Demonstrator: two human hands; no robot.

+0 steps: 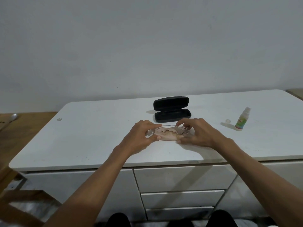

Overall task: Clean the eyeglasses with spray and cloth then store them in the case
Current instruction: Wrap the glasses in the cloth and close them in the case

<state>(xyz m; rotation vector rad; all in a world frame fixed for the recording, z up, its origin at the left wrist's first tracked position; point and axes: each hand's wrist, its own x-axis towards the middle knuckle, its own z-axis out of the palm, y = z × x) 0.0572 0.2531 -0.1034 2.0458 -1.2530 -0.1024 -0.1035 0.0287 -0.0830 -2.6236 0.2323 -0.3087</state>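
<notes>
Thin-framed clear eyeglasses (pixel 168 126) are held over the white tabletop (pixel 91 141), with a pale pink cloth (pixel 165 136) lying under and against them. My left hand (pixel 142 133) pinches the left end of the frame. My right hand (pixel 198 132) grips the right end together with the cloth. A black hard case (pixel 172 108) lies open just behind my hands, lid tilted back. A small spray bottle (pixel 242 119) with a green label stands at the right, and its clear cap (pixel 227 121) sits beside it on the left.
The top belongs to a white cabinet with drawers (pixel 180 179) below its front edge. A wooden chair frame (pixel 19 199) stands at the lower left. A grey-white wall rises behind. A wooden surface (pixel 24 123) adjoins on the left.
</notes>
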